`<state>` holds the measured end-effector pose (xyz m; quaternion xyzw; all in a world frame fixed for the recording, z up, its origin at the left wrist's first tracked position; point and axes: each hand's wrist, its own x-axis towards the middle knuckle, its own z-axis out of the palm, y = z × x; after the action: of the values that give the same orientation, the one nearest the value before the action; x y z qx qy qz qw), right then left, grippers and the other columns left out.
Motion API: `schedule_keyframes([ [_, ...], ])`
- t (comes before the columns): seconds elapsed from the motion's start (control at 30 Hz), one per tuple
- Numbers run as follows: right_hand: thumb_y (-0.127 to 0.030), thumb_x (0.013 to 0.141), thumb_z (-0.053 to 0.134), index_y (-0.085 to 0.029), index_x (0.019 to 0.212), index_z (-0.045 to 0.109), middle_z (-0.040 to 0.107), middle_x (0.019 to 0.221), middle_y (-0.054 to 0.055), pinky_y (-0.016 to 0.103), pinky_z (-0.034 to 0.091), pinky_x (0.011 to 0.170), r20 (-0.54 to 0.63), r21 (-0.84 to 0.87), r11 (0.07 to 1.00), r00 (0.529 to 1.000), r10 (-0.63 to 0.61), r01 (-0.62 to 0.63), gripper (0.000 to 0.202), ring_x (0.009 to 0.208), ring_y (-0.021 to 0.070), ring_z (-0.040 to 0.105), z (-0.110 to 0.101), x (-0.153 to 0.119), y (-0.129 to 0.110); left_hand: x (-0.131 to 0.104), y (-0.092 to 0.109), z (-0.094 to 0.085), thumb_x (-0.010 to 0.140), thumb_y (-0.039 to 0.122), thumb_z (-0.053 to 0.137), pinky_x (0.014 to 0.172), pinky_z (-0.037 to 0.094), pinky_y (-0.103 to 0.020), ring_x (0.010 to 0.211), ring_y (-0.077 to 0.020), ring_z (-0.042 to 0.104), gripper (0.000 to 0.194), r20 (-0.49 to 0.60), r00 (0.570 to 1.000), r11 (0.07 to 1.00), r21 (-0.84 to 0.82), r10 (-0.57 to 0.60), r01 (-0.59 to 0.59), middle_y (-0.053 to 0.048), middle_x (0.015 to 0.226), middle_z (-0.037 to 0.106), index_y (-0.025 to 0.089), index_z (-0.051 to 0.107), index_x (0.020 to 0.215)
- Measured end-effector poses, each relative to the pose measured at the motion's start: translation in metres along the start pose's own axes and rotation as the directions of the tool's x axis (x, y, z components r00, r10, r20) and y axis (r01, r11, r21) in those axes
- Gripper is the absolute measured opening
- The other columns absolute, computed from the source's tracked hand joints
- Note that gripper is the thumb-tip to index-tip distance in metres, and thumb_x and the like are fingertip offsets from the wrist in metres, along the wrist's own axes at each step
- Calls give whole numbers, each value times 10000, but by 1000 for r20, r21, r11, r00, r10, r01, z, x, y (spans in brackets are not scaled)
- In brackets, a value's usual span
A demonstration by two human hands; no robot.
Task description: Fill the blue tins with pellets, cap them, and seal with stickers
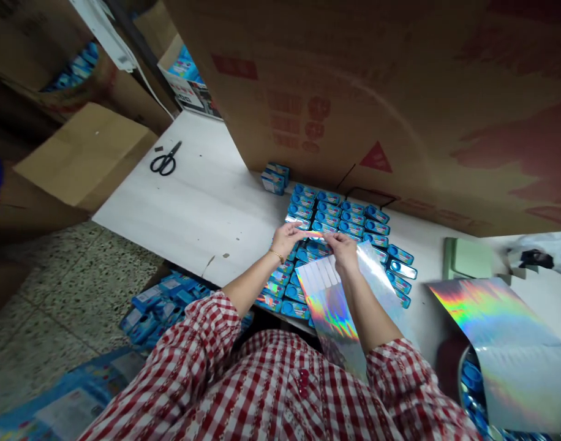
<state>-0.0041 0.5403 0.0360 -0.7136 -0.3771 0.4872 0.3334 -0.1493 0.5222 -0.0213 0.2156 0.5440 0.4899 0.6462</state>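
Observation:
My left hand (284, 240) and my right hand (345, 250) each pinch one end of a shiny rainbow sticker strip (313, 234), held level between them. Beneath are rows of small blue packs (329, 208) laid flat on the white table (202, 202). Some of the packs show a shiny reflective patch. A holographic sticker sheet (338, 312) lies under my right forearm, over part of the rows; whitish strips of bare backing show near its upper left corner. My fingertips hide the strip's ends.
A large cardboard box (376, 92) stands along the table's back edge, with small blue boxes (274, 179) beside it. Black scissors (165, 163) lie at the left. To the right are a pale green object (466, 257) and another holographic sheet (514, 355). Blue packs (161, 306) are heaped below the front edge.

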Motion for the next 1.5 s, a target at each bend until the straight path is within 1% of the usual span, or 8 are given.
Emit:
schedule_keyframes([
  [0.27,-431,709,515,-152,678,627,611,641,28,272,397,633,-139,-300,932,957,-256,206,302,633,155,519,89,24,25,56,24,-57,625,89,664,630,428,-228,585,-95,555,351,-153,980,957,281,126,-79,34,597,591,126,567,960],
  [0.57,-350,811,433,-168,739,638,648,806,90,319,347,726,-169,-630,739,887,-430,238,284,803,213,523,100,40,16,97,21,-53,638,98,661,694,456,-257,655,-141,594,307,-136,966,886,442,219,-139,30,607,608,177,596,928],
  [0.87,-273,821,448,-148,906,659,612,913,122,367,296,747,-83,-816,550,905,-418,179,260,870,255,469,100,44,10,111,8,-46,667,90,638,747,474,-282,717,-159,621,289,-121,969,845,520,214,-122,-6,687,655,168,624,944],
  [1.13,-177,849,402,-277,1204,564,545,1030,117,383,260,753,359,-891,104,824,-438,443,403,916,254,427,77,34,9,92,10,-51,699,-15,455,891,435,-298,949,-196,595,366,-10,963,632,756,271,-170,-70,990,658,169,698,901],
  [1.23,-167,835,413,-269,1195,572,540,1103,102,370,271,768,314,-892,143,816,-486,428,406,936,241,436,49,29,14,70,17,-35,769,78,455,929,404,-323,1013,-207,550,334,-5,917,531,817,398,-226,-86,1078,612,164,673,1007],
  [1.3,-148,827,405,-251,1161,597,544,1111,92,355,286,777,202,-890,239,806,-557,388,399,947,225,452,14,24,21,47,17,-12,833,198,447,930,388,-334,1024,-203,524,291,122,882,456,819,456,-349,-73,1074,600,188,658,1033],
  [1.4,-154,838,380,-208,1041,658,569,1037,90,338,310,775,26,-876,346,750,-661,336,348,933,212,478,-51,18,35,9,7,37,836,380,488,887,378,-352,1001,-212,498,280,396,846,339,789,357,-512,-54,1032,589,224,662,992],
  [1.5,-191,856,389,-211,976,680,590,996,84,325,322,753,71,-871,308,720,-691,382,315,898,207,490,-99,20,44,-16,-11,81,783,474,548,840,369,-379,1020,-245,456,333,480,841,264,802,251,-536,-61,1059,551,239,646,998],
])
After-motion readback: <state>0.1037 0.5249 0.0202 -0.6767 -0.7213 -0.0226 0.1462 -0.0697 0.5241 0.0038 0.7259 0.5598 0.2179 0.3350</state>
